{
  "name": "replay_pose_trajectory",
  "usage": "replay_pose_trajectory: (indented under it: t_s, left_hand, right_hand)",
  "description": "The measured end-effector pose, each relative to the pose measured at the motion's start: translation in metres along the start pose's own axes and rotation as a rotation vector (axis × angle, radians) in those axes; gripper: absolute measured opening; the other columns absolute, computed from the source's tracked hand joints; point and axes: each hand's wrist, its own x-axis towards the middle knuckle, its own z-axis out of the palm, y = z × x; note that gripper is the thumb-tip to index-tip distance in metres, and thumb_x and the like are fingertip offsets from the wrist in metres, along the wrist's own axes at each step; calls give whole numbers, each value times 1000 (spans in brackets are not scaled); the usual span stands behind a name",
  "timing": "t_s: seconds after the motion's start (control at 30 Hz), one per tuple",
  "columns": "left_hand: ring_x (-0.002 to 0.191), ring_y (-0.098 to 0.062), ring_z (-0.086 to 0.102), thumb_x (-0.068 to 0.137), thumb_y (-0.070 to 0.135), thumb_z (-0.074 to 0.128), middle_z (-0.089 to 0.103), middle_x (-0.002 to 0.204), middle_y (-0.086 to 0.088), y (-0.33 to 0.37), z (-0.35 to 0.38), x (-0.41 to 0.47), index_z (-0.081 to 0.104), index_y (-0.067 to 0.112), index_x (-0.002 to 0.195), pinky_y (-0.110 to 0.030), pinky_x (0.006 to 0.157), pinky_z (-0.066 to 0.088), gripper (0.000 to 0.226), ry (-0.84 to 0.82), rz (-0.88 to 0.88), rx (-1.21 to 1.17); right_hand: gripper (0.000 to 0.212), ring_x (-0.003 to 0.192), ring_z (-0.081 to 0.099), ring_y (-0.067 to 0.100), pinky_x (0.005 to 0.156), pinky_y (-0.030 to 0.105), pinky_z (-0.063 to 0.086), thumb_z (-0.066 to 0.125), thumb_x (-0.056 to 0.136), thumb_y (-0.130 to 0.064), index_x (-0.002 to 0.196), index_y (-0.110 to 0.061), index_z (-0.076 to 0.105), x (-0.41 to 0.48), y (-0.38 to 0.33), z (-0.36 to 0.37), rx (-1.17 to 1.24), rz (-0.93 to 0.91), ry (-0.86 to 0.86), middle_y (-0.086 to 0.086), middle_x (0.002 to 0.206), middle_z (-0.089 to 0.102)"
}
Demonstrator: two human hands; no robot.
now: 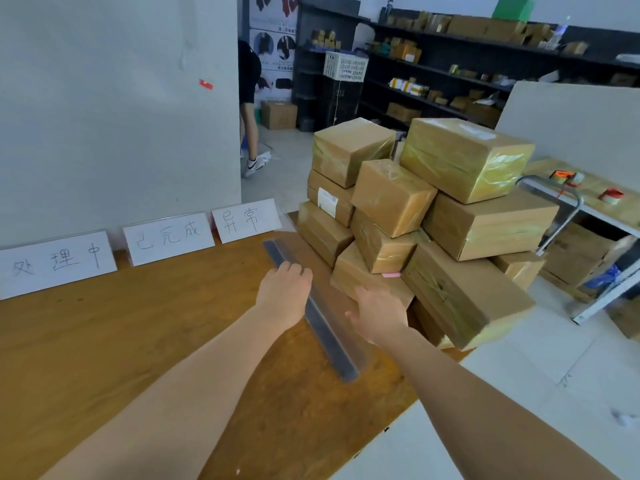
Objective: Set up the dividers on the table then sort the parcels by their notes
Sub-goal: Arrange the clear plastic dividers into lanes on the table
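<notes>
A long grey divider strip (325, 332) lies flat on the wooden table (138, 334), running from the far middle toward the near right. My left hand (282, 296) rests on the strip's far part, fingers curled over its edge. My right hand (379, 315) is just right of the strip, fingers spread, against a low parcel (356, 271) of the stack. Several brown taped parcels (450, 202) are piled at the table's right end; a pink note (391, 275) shows on one. Three white hand-written signs (168, 239) stand along the wall.
A grey wall (121, 116) closes the table's far side. Another person's legs (251, 133) stand in the doorway beyond. Dark shelves (450, 71) with boxes fill the back. A metal trolley (568, 216) with tape rolls stands right of the stack.
</notes>
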Motion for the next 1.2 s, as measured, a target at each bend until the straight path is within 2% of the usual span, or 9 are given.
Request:
replay_pose_trajectory:
  t_s: [0.27, 0.4, 0.53, 0.63, 0.73, 0.83, 0.93, 1.1, 1.2]
  left_hand:
    - [127, -25, 46, 96, 33, 54, 53, 133, -8, 13, 31, 26, 44, 12, 138, -36, 98, 44, 47, -139, 28, -59]
    - [119, -25, 51, 100, 35, 46, 57, 127, -8, 19, 38, 34, 49, 12, 133, -37, 92, 48, 40, -188, -31, -130]
    - [96, -22, 61, 103, 41, 31, 64, 103, -6, 27, 42, 39, 58, 14, 115, -37, 81, 54, 40, -257, -196, -288]
    - [83, -15, 62, 101, 53, 24, 64, 92, -3, 32, 40, 47, 60, 17, 103, -31, 78, 54, 51, -352, -369, -463]
    - [77, -16, 62, 99, 58, 26, 63, 85, -5, 35, 38, 50, 60, 15, 97, -30, 76, 53, 55, -427, -538, -672]
    - [72, -20, 65, 100, 49, 40, 65, 84, -8, 34, 41, 48, 59, 9, 106, -31, 73, 57, 44, -478, -674, -846]
    - [74, -26, 73, 101, 33, 45, 71, 90, -16, 34, 41, 47, 58, -1, 110, -35, 70, 62, 37, -497, -787, -962]
    - [64, -29, 72, 97, 24, 46, 69, 78, -20, 35, 34, 42, 60, 0, 97, -40, 64, 62, 28, -452, -821, -903]
    - [65, -29, 72, 89, 16, 55, 68, 76, -20, 35, 28, 36, 60, 1, 87, -41, 61, 62, 16, -491, -818, -883]
  right_hand:
    - [25, 92, 62, 24, 73, 34, 55, 63, 91, -38, 106, -18, 61, 32, 13, 26, 74, 55, -77, 3, 99, 63]
    - [14, 73, 58, 20, 57, 28, 46, 58, 93, -27, 88, -15, 63, 46, 18, 28, 49, 3, -89, -1, 79, 56]
    - [22, 66, 56, 17, 54, 27, 45, 48, 92, -26, 72, -19, 54, 52, 18, 23, 42, -115, -116, -1, 71, 55]
    - [27, 68, 61, 15, 66, 33, 57, 46, 94, -30, 70, -24, 55, 54, 17, 25, 103, -223, -153, -3, 71, 59]
    - [30, 68, 59, 14, 69, 32, 55, 50, 95, -32, 65, -27, 50, 55, 18, 29, 176, -308, -229, -3, 69, 56]
    - [28, 69, 60, 13, 70, 34, 55, 56, 92, -42, 69, -26, 57, 60, 21, 32, 208, -341, -277, -1, 72, 61]
    - [28, 70, 59, 13, 63, 30, 50, 58, 90, -47, 70, -27, 53, 65, 23, 29, 251, -330, -263, -5, 72, 60]
    - [29, 78, 62, 15, 60, 26, 49, 68, 86, -42, 94, -24, 47, 64, 26, 28, 229, -168, -96, -5, 85, 59]
    - [28, 91, 65, 22, 70, 33, 55, 68, 88, -36, 104, -18, 53, 64, 25, 31, 180, -146, -100, 2, 98, 64]
